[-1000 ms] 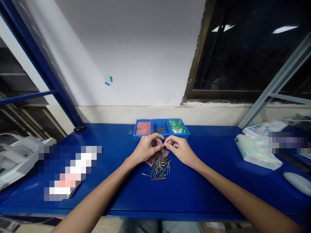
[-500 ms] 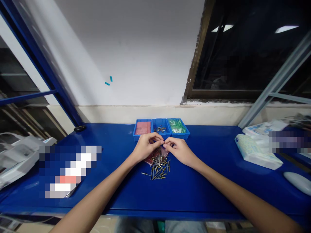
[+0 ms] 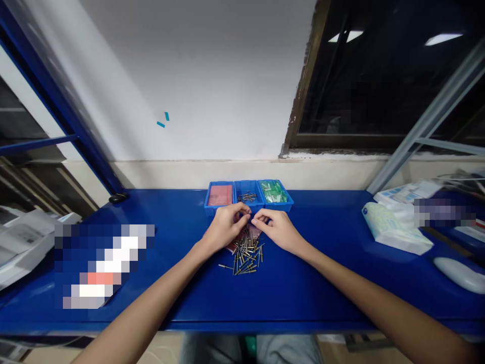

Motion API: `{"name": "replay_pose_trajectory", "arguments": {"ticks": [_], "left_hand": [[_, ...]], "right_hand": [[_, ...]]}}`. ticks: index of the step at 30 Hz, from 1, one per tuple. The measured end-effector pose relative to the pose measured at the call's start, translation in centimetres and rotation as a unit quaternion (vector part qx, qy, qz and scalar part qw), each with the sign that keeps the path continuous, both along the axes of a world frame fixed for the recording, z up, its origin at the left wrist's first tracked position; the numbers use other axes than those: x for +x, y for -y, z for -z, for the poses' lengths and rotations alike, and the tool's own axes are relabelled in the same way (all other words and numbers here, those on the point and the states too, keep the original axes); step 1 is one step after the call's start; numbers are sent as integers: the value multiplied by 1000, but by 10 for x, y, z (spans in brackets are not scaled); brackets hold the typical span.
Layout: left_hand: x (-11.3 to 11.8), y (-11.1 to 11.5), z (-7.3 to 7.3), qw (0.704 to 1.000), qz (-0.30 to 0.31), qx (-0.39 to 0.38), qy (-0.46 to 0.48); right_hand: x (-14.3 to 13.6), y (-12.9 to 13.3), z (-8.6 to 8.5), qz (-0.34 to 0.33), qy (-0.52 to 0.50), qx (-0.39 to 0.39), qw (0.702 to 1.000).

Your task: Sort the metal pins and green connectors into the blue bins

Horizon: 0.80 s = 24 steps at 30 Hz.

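My left hand (image 3: 227,222) and my right hand (image 3: 279,228) are close together over a heap of pop rivets (image 3: 247,251) on the blue table. The fingers of both hands are curled, thumb tips near the index tips. Whatever is pinched in them is too small or too hidden to make out. Beneath my hands, partly covered by the rivets, lies a reddish plastic bag (image 3: 254,231). One rivet (image 3: 226,266) lies apart on the left side of the heap.
Behind my hands stand three joined blue bins: one with pink bags (image 3: 220,195), one with loose rivets (image 3: 248,196), one with green packets (image 3: 273,192). A tissue pack (image 3: 396,230) and a white rounded object (image 3: 458,274) lie to the right. White equipment (image 3: 32,242) is at far left.
My fingertips have drawn slightly apart, and the left thumb and index tips show a little more space between them. The whole view has shifted slightly. The rivet heap looks the same.
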<state>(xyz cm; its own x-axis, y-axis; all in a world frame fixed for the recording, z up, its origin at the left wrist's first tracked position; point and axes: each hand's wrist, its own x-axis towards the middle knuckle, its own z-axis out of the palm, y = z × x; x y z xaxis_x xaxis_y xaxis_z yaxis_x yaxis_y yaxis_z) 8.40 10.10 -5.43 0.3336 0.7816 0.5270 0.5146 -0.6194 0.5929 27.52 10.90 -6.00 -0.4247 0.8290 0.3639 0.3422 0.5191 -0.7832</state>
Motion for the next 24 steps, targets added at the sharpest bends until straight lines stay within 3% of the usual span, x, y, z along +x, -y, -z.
{"name": "replay_pose_trajectory", "arguments": {"ticks": [5, 9, 13, 18, 21, 24], "left_hand": [[4, 2, -3, 994, -27, -40, 99], [4, -1, -2, 984, 10, -66, 165], [2, -3, -3, 982, 14, -78, 171], [-10, -10, -4, 992, -64, 21, 111], [-21, -15, -4, 991, -97, 84, 42], [-28, -15, -8, 988, -78, 120, -63]], "right_hand": [[-2, -3, 0, 16, -25, 9, 1000], [0, -3, -4, -6, -34, -7, 999], [2, -3, -9, -4, 19, 61, 998], [6, -33, -20, 74, 173, 247, 951], [6, -59, -25, 103, 254, 271, 923], [4, -63, -25, 111, 289, 296, 904]]}}
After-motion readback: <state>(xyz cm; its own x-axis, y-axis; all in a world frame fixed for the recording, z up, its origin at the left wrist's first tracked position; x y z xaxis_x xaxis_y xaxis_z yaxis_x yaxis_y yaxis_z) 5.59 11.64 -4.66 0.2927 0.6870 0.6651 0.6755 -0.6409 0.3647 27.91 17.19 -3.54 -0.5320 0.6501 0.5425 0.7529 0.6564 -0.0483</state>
